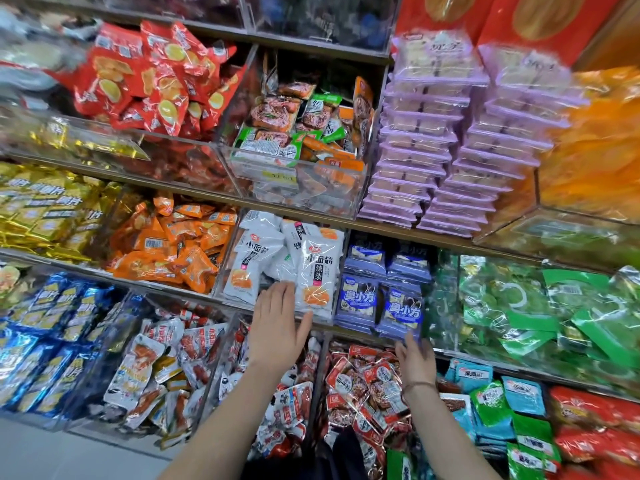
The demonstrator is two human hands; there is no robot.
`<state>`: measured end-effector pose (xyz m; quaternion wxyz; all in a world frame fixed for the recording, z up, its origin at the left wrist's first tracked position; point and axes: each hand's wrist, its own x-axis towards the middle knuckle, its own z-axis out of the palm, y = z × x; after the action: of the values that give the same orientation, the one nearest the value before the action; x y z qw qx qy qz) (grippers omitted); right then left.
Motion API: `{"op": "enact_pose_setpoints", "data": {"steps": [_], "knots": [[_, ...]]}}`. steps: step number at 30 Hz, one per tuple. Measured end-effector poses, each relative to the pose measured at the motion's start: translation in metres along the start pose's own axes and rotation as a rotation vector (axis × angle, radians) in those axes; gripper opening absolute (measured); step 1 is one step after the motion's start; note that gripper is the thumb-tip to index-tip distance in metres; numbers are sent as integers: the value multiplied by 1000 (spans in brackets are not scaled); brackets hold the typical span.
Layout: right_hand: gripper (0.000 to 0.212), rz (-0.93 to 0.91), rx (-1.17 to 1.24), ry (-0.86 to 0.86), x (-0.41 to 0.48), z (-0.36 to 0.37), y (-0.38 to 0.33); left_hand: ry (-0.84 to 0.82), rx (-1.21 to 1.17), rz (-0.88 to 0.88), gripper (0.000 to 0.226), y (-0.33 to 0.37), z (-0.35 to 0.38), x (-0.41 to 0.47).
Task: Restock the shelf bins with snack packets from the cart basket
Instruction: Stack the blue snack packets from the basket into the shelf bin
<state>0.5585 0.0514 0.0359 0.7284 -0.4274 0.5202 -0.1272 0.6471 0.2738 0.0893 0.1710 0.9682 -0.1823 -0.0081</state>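
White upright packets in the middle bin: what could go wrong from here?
The white upright packets stand above the front wall of their clear bin; when the flat left hand leaves, they might tip out. The right hand, close under the blue-purple packets, could knock one off.

Bare forearms [239,414]; thin brown cord bracelet [418,386] on right wrist [420,377].

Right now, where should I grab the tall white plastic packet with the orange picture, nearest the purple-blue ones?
Probably pinch its flat top edge, coming from above and in front. The tall white plastic packet stands upright, and the front wall of the clear bin covers its bottom.
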Motion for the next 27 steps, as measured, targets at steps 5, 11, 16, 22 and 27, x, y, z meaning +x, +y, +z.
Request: {"op": "enact_pose_setpoints", "data": {"steps": [5, 11, 16, 22, 27], "knots": [[59, -521, -786, 1, -19, -16, 19, 12, -3, 6, 64, 2, 0, 0], [62, -706, -1530, -144, 3, -10, 12, 52, 3, 40, 63, 2, -1, -1], [66, -734, -1599, -117, 12, -22, 8, 56, -2, 38, 63, 1, -1, -1], [63, -687, -1539, -234, 9, -23, -3, 34, 7, 39, 68, 2, -1, -1], [48, -579, -1238, -364, -1, -21, -29, 29, 23, 18, 65, 7, -3, -1]]}}
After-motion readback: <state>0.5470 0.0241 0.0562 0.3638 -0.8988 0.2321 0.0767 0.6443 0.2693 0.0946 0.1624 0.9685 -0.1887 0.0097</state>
